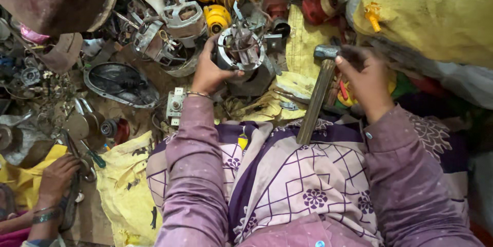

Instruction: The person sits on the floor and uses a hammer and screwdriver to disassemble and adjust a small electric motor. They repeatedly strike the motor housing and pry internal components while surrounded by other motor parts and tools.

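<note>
A scrap-repair workshop floor: heaps of dismantled motor parts (174, 26), worn sacks (431, 11), a hammer (318, 90).

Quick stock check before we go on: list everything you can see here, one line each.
Motor stator: one, grey metal with copper windings, centre, held upright on the pile.
Hammer: one, wooden handle and steel head, right of the stator.
Motor housing: one, grey, upper middle.
Oval cover: one, dark, left of centre.
Yellow parts: several, top middle.
Yellow sack: one, upper right.
Yellow cloth: one, on the floor lower left.
Small scrap: many pieces, rusty grey, left side.
Co-worker's hand: one, lower left, on a metal tool.
Left hand: grips the stator.
Right hand: grips the hammer near its head.
</note>
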